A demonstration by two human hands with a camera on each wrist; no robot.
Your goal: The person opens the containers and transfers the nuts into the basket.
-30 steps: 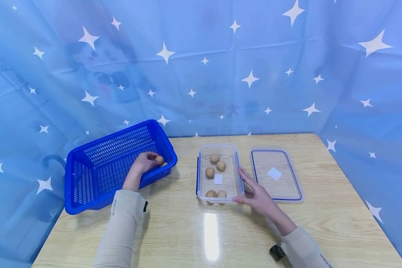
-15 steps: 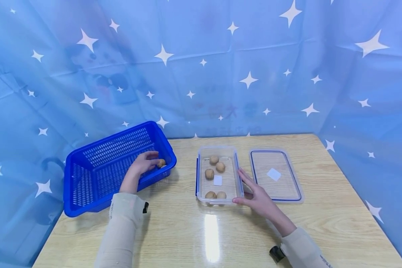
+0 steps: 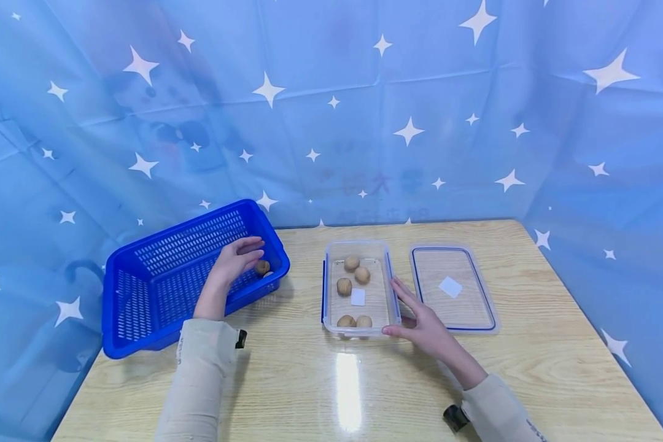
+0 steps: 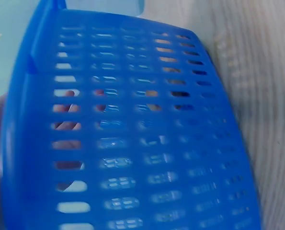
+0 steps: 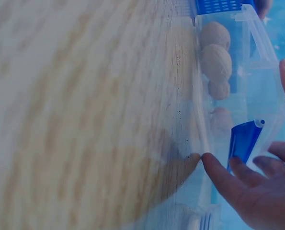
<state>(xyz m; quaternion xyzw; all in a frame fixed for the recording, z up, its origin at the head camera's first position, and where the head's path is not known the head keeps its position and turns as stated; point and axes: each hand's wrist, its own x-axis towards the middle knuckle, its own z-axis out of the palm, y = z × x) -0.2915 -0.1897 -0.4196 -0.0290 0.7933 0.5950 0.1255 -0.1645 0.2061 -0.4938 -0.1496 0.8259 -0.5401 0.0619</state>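
A round brown walnut (image 3: pixel 262 267) sits at the right end of a blue perforated plastic basket (image 3: pixel 109 307), just below the fingertips of a person's left hand (image 3: pixel 231 263).

The left hand, clearly the nearer of the two, has loosely bent fingers and nothing visible in its grasp; it appears clear of the walnut, so a pinch would call for reaching downward. Nearly round, the walnut shows no distinct long axis and points no particular way; the basket's length slants from near left to far right. Well apart, the right hand (image 3: pixel 424 326) rests extended fingers against a clear rectangular plastic container (image 3: pixel 377 298), long axis running away from the person, with five walnuts (image 3: pixel 344 286) visible inside.
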